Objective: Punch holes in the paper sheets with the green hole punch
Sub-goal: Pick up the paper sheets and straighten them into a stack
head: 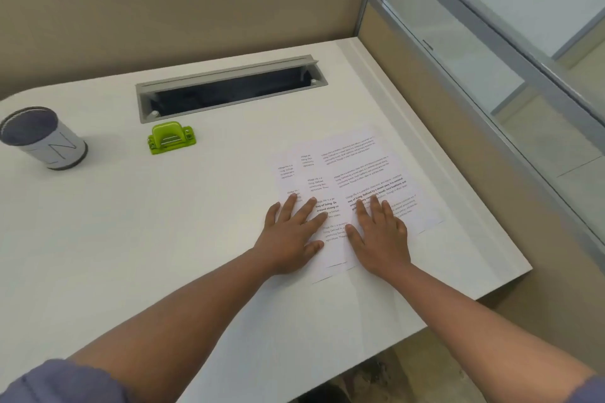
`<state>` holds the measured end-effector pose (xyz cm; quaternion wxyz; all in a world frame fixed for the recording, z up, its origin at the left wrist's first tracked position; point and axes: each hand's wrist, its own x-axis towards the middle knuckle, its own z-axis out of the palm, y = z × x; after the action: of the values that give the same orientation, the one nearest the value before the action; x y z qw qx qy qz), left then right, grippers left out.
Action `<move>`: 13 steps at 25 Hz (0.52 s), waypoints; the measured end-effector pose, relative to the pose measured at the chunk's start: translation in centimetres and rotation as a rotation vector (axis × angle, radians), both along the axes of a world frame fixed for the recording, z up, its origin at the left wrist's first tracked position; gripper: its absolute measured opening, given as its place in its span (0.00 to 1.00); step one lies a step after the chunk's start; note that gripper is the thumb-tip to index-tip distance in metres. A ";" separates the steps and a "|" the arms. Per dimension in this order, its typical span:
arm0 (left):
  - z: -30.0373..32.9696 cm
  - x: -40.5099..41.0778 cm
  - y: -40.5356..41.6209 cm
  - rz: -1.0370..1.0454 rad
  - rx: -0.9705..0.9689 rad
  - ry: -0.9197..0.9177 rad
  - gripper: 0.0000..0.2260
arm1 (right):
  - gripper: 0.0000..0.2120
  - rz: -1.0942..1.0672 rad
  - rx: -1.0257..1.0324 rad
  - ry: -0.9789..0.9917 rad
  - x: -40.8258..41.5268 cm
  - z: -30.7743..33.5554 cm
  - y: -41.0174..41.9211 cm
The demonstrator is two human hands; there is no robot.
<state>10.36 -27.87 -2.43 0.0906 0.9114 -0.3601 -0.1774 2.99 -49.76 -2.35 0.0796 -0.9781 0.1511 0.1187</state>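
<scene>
Grip: both hands flat and open, palms down, nothing clasped.
Left hand [292,232]: spread on the left part of the paper sheets [357,180], fingers fanned toward the far side, thumb pointing right.
Right hand [381,235]: pressed on the sheets just beside the left hand, fingers close together over the printed text.
Paper sheets: several white printed pages, overlapped and slightly fanned, near edges stepped; lying on the right part of the desk [163,222], close to its right edge.
Green hole punch [171,137]: standing alone on the desk, well apart from the sheets to their left and farther back, just in front of the cable slot [229,88].
Cable slot: grey-framed opening, lid raised, dark inside.
Cup [42,137]: grey cylinder at far left, apart from the punch.
Surround: beige partition [163,10] behind, glass panel [491,42] at right.
Sleeves: bluish fabric at both lower corners.
</scene>
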 end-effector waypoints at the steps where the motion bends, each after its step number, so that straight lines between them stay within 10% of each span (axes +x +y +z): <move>1: 0.1 -0.1 2.4 0.026 0.008 0.009 0.28 | 0.33 0.021 0.003 0.012 0.1 0.3 2.3; 13: 2.4 -5.1 30.2 0.344 0.015 0.149 0.29 | 0.35 0.423 0.008 0.112 0.5 2.0 27.7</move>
<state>5.27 2.30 -0.05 0.1394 0.9446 -0.1898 -0.2288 3.44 -22.04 -0.37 0.0484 -0.9796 -0.0540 0.1874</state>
